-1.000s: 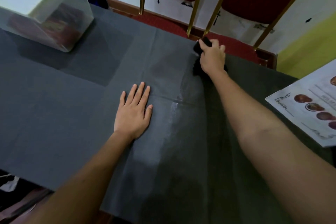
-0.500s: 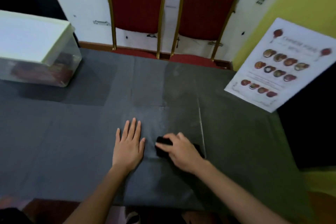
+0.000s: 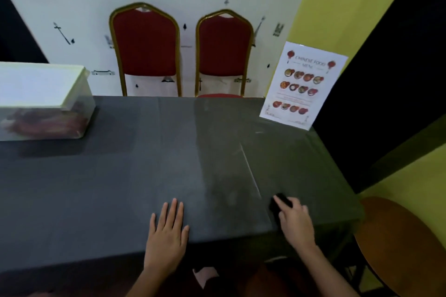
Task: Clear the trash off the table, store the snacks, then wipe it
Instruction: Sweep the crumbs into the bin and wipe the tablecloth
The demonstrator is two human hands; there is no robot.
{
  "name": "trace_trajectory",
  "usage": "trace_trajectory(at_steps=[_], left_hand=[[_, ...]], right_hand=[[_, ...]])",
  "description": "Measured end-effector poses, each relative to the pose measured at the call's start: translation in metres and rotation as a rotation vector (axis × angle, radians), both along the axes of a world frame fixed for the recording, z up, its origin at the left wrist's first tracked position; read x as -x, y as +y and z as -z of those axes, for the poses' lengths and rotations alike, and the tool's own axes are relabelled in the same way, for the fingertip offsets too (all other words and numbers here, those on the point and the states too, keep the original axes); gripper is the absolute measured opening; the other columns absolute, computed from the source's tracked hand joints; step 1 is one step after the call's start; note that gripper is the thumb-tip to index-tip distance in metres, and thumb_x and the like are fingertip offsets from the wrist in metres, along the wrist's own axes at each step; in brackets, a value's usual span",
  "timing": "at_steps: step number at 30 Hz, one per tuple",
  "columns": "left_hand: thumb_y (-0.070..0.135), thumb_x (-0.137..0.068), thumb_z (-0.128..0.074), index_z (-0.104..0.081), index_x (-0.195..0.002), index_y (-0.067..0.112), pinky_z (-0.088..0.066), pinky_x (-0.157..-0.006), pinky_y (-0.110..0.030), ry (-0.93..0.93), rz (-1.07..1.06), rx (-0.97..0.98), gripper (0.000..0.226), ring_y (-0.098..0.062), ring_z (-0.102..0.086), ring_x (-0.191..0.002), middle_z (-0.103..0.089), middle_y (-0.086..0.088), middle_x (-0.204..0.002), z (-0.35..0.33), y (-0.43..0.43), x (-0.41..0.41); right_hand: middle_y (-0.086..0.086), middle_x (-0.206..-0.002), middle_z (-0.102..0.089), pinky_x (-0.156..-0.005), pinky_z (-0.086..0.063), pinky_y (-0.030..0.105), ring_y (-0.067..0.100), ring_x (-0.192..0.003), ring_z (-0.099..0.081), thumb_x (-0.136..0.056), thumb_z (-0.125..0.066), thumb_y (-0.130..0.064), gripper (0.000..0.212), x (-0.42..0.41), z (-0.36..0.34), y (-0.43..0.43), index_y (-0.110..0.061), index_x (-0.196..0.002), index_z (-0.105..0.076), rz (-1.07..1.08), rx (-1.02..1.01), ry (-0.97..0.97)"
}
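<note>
A dark grey cloth covers the table (image 3: 120, 176). My left hand (image 3: 167, 231) lies flat on it near the front edge, fingers spread, holding nothing. To its right, my right hand (image 3: 295, 223) presses a small black wiping cloth (image 3: 280, 202) onto the table near the front right corner. Most of that cloth is hidden under my fingers. A faint lighter streak runs across the table surface ahead of my hands. A clear lidded storage box (image 3: 45, 103) with reddish snack packs inside stands at the back left.
A laminated food menu (image 3: 304, 84) leans at the table's back right corner. Two red chairs (image 3: 144, 48) with gold frames stand behind the far edge against the wall. A round brown stool (image 3: 398, 243) sits to the right of the table.
My right hand drew the black cloth from the far edge back to the near side, then rightward toward the front right corner. My left hand stayed flat. My view pulled back and up.
</note>
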State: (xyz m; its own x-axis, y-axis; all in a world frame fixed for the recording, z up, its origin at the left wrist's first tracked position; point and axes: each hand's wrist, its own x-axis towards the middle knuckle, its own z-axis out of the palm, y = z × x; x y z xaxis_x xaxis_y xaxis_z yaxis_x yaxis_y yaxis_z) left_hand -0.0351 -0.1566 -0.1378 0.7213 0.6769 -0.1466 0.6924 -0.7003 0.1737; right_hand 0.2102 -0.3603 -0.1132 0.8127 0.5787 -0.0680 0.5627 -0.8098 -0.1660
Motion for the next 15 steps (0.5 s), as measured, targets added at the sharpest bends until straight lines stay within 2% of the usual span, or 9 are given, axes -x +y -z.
trace_trajectory(at_steps=[1, 3, 8, 10, 11, 13, 14, 15], left_hand=[[0.046, -0.096, 0.005, -0.050, -0.135, 0.007, -0.033, -0.107, -0.051, -0.001, 0.001, 0.008, 0.078, -0.031, -0.043, -0.132, -0.047, -0.009, -0.143, -0.001, -0.003, 0.003], [0.047, -0.095, 0.008, -0.050, -0.134, 0.006, -0.037, -0.103, -0.053, -0.003, 0.000, 0.023, 0.081, -0.033, -0.045, -0.131, -0.048, -0.011, -0.142, -0.002, -0.009, 0.006], [0.057, -0.077, 0.033, -0.022, -0.147, 0.012, -0.015, -0.116, -0.049, -0.049, 0.013, 0.018, 0.100, -0.027, -0.014, -0.146, -0.019, -0.005, -0.157, 0.012, -0.011, 0.009], [0.058, -0.073, 0.036, -0.016, -0.149, 0.013, -0.011, -0.117, -0.048, -0.046, 0.008, 0.013, 0.102, -0.025, -0.009, -0.147, -0.012, -0.004, -0.158, 0.015, -0.012, 0.008], [0.058, -0.074, 0.036, -0.013, -0.149, 0.014, -0.009, -0.117, -0.048, -0.040, 0.001, 0.016, 0.100, -0.024, -0.006, -0.147, -0.009, -0.004, -0.158, 0.015, -0.014, 0.007], [0.054, -0.077, 0.027, 0.002, -0.148, 0.015, -0.003, -0.118, -0.048, -0.018, -0.016, 0.037, 0.085, -0.022, 0.005, -0.147, 0.003, -0.002, -0.159, 0.016, -0.015, 0.005], [0.050, -0.080, 0.020, 0.011, -0.146, 0.015, 0.001, -0.118, -0.047, -0.004, -0.027, 0.056, 0.075, -0.021, 0.011, -0.146, 0.011, -0.001, -0.158, 0.017, -0.015, 0.003], [0.047, -0.083, 0.014, 0.017, -0.144, 0.015, 0.003, -0.118, -0.047, 0.009, -0.039, 0.074, 0.068, -0.021, 0.015, -0.145, 0.016, -0.001, -0.157, 0.018, -0.014, 0.002]], right_hand=[[0.001, -0.135, -0.047, -0.092, -0.045, 0.028, 0.020, -0.107, -0.048, -0.096, -0.047, -0.024, 0.047, 0.009, 0.003, 0.000, -0.037, -0.141, -0.044, 0.099, -0.024, -0.030], [0.001, -0.133, -0.048, -0.092, -0.044, 0.028, 0.021, -0.104, -0.048, -0.096, -0.045, -0.025, 0.046, 0.038, 0.006, 0.010, -0.036, -0.141, -0.044, 0.143, -0.030, -0.055], [0.003, -0.141, -0.042, -0.097, -0.041, 0.034, 0.026, -0.110, -0.046, -0.091, -0.042, -0.020, 0.052, 0.118, 0.024, 0.045, -0.035, -0.142, -0.042, -0.134, -0.092, 0.066], [0.003, -0.143, -0.039, -0.098, -0.041, 0.036, 0.028, -0.113, -0.044, -0.090, -0.041, -0.020, 0.054, 0.130, 0.025, 0.046, -0.036, -0.142, -0.040, -0.282, -0.068, 0.105], [0.003, -0.141, -0.041, -0.096, -0.043, 0.037, 0.029, -0.111, -0.046, -0.089, -0.043, -0.021, 0.053, 0.128, 0.021, 0.041, -0.036, -0.140, -0.042, -0.343, -0.065, 0.100], [0.002, -0.128, -0.055, -0.084, -0.051, 0.035, 0.026, -0.098, -0.056, -0.081, -0.057, -0.023, 0.052, 0.110, 0.016, 0.023, -0.038, -0.131, -0.054, -0.379, -0.074, 0.006], [0.000, -0.122, -0.060, -0.078, -0.054, 0.032, 0.024, -0.092, -0.060, -0.078, -0.062, -0.025, 0.052, 0.096, 0.011, 0.011, -0.040, -0.127, -0.058, -0.312, -0.063, -0.026], [-0.001, -0.123, -0.059, -0.078, -0.053, 0.031, 0.023, -0.094, -0.059, -0.080, -0.062, -0.025, 0.052, 0.080, 0.008, -0.003, -0.042, -0.129, -0.056, -0.203, -0.050, -0.040]])
